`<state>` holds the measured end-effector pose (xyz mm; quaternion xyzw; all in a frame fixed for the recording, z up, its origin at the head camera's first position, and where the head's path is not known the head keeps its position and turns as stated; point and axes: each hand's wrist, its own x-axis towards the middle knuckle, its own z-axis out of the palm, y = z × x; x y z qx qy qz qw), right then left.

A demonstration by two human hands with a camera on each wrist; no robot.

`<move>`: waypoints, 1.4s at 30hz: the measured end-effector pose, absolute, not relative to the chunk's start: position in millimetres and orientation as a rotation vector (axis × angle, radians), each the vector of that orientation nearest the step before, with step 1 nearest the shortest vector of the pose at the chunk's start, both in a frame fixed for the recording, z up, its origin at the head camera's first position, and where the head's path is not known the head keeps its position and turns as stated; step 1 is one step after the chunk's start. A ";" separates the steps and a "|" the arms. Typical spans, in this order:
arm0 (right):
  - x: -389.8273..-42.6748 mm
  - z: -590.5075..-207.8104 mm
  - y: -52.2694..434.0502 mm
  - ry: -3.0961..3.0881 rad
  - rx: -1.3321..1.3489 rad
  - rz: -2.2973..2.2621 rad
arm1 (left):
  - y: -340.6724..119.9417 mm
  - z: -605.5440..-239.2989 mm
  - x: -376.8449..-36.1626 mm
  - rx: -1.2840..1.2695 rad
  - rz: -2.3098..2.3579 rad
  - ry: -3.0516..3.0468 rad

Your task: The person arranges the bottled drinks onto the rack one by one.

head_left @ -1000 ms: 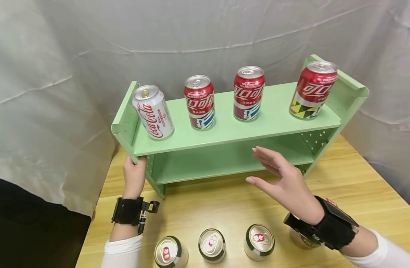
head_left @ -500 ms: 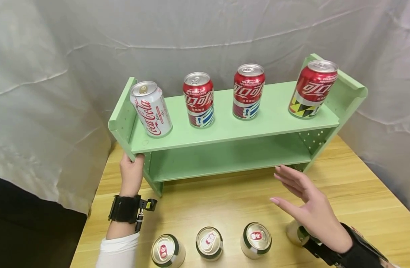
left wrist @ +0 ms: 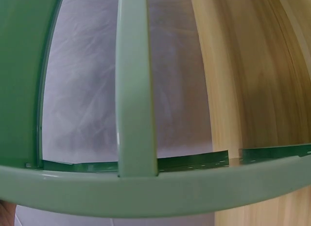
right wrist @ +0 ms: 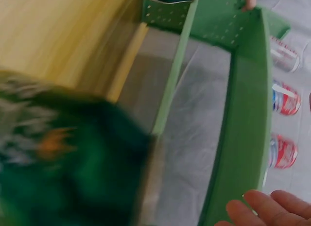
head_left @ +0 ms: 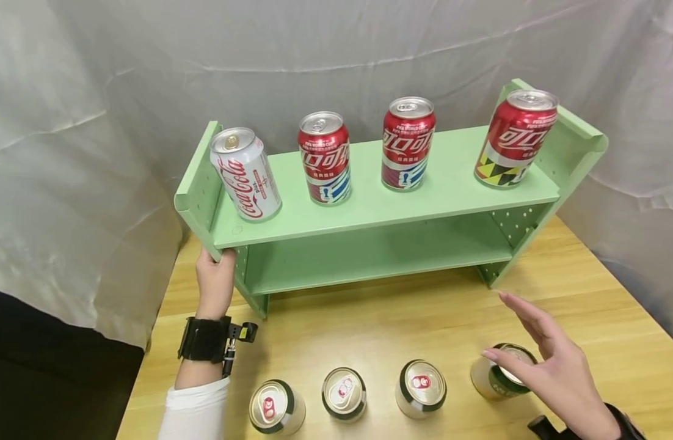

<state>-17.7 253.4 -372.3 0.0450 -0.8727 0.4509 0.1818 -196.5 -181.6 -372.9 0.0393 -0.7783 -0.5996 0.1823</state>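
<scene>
Your left hand [head_left: 215,282] gripped the green shelf [head_left: 369,211] at left; your right hand [head_left: 556,373], fingers spread and holding nothing, hovered over the rightmost green can [head_left: 493,376] at lower right, three more cans [head_left: 344,394] beside it.

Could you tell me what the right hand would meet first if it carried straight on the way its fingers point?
Probably the shelf's right leg; the right hand points up and left over the table, though depth is unclear.

Close on a pale green shelf [left wrist: 132,90], its rail crossing grey cloth [left wrist: 82,90] beside a wooden tabletop [left wrist: 252,70].
</scene>
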 end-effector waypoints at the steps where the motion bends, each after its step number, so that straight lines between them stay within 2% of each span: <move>1: -16.4 -374.7 255.7 -2.464 0.111 1.276 | -181.4 -372.1 -197.0 0.109 -1.693 -2.193; 7: -9.5 -388.6 268.6 -2.462 0.096 1.286 | -180.6 -370.4 -198.3 0.101 -1.720 -2.173; 15: -12.1 -409.6 287.1 -2.479 0.410 1.282 | -181.7 -371.8 -197.5 0.091 -1.720 -2.171; 18: -13.0 -418.4 289.5 -2.499 0.432 1.287 | -181.2 -371.4 -198.2 0.086 -1.733 -2.155; 30: -8.1 -451.0 289.8 -2.459 0.209 1.263 | -181.5 -373.9 -197.2 0.119 -1.731 -2.163; 39: -8.8 -472.1 292.8 -2.493 0.188 1.332 | -180.0 -372.3 -197.2 0.116 -1.716 -2.158; 42: -7.4 -477.1 293.7 -2.533 0.085 1.377 | -181.1 -373.6 -197.2 0.119 -1.710 -2.164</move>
